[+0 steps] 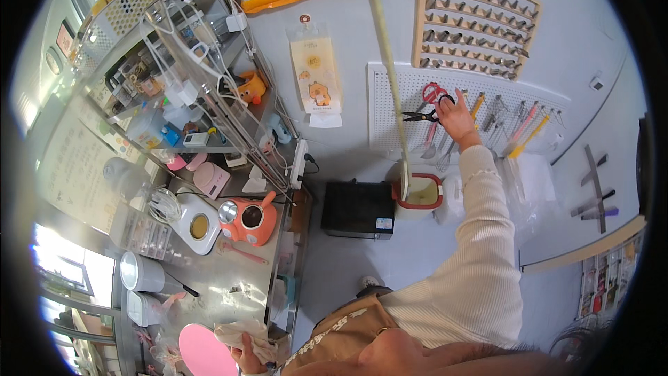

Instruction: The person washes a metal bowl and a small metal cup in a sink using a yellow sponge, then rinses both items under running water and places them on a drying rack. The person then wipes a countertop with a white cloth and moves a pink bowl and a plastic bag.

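Observation:
My right hand (455, 117) is raised at the white pegboard (383, 136), with the fingers at the handle loop of black scissors (422, 116). The scissors' blades point left, near a long pale pole. Just behind the hand hangs a red round-handled tool (433, 93). At the lower left, my left hand (248, 357) holds a crumpled cream cloth (245, 337) over the edge of a pink round board (203, 350) on the steel worktable (224, 292).
Whisks and spatulas hang on the pegboard, under a wooden rack of piping nozzles (417, 15). A black box-shaped appliance (357, 209) and a red-rimmed bin (441, 193) stand below. An orange appliance (263, 227) and a pink scale (211, 180) stand on the worktable. Knives (595, 209) hang at right.

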